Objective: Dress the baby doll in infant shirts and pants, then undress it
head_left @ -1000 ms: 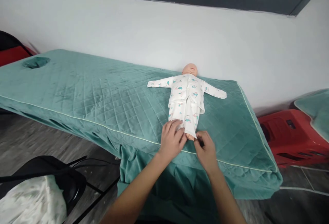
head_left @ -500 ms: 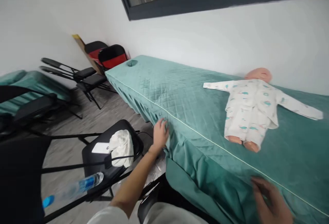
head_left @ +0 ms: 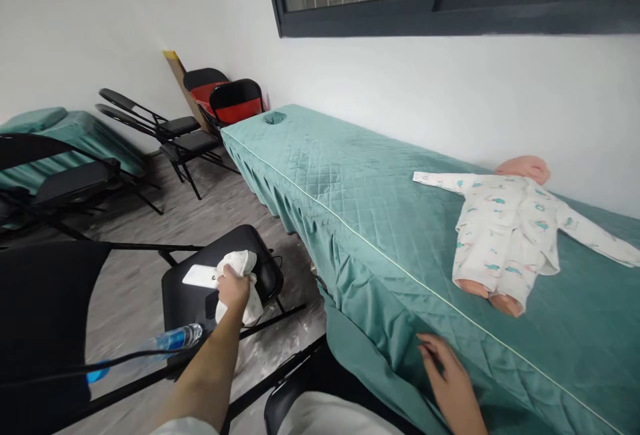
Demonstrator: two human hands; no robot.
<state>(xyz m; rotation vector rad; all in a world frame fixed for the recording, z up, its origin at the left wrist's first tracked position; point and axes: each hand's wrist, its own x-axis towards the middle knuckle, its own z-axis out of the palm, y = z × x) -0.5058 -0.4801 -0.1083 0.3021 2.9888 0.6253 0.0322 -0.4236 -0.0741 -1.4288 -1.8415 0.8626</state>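
Note:
My left hand (head_left: 232,286) is closed on a white cloth (head_left: 243,270) lying on the seat of a black folding chair (head_left: 200,295), next to a flat white object (head_left: 200,276). My right hand (head_left: 447,375) rests with fingers spread against the hanging side of the green quilted cover of a massage table (head_left: 350,188). A baby doll (head_left: 505,228) in a white printed sleepsuit lies on its back on the table, arms out, head toward the wall, bare feet toward the table's edge.
A plastic water bottle with a blue label (head_left: 165,342) lies at the chair's front. More black folding chairs (head_left: 170,135) stand by the left wall, and red-and-black ones (head_left: 235,102) beyond the table's head end. A second green table (head_left: 55,142) is at far left.
Both hands left the doll's trouser legs. The view swung left; my left hand went from the table's edge down to the chair and closed on the white cloth.

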